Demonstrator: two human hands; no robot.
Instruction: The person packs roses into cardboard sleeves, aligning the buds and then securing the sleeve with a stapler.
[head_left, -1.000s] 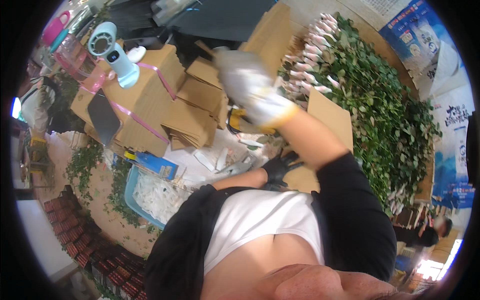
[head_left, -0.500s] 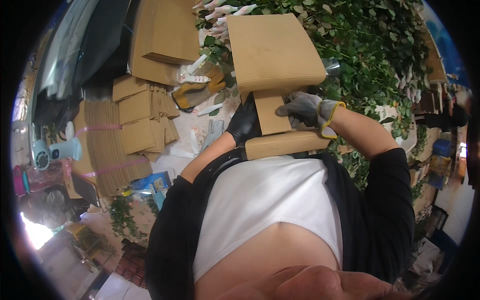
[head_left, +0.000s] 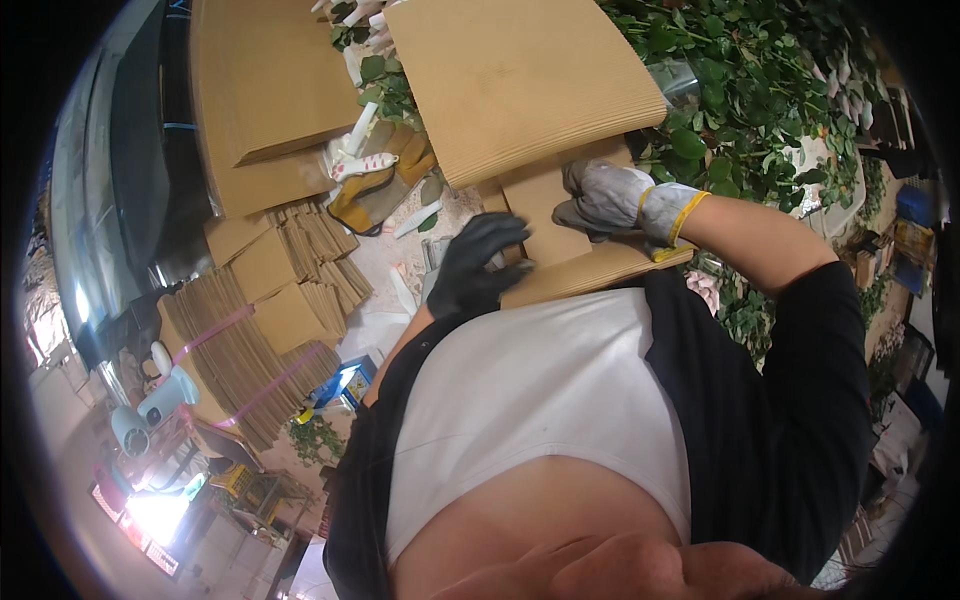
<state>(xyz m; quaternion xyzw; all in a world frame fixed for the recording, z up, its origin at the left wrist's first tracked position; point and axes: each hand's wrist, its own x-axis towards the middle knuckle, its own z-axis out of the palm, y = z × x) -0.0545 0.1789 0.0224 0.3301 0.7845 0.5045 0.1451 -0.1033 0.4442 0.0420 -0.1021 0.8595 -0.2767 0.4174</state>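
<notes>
A large sheet of brown corrugated cardboard (head_left: 520, 85) is folded, its big flap standing away from me and its near strip (head_left: 590, 275) against my shirt. A smaller cardboard piece (head_left: 540, 215) lies inside the fold. My right hand (head_left: 610, 203), in a grey-white glove with a yellow cuff, rests on this piece with fingers curled together over it; the fingertips are partly hidden. My left hand (head_left: 478, 262), in a black glove, is at the left edge of the fold, thumb and fingers apart, with nothing visible between them. Behind it sits a grey metal stapler-like tool (head_left: 434, 252), partly covered.
Bundled cardboard pieces (head_left: 250, 345) with pink ties are at left, below a stack of large cardboard sheets (head_left: 270, 90). A yellow-brown work glove (head_left: 360, 205) and a white-handled tool (head_left: 365, 164) lie beyond my left hand. Leafy flower stems (head_left: 720, 130) cover the far right.
My left hand has come away from the small cardboard piece, leftward, and its fingers have spread. My right hand has moved slightly inward over the piece. The big flap appears shifted left.
</notes>
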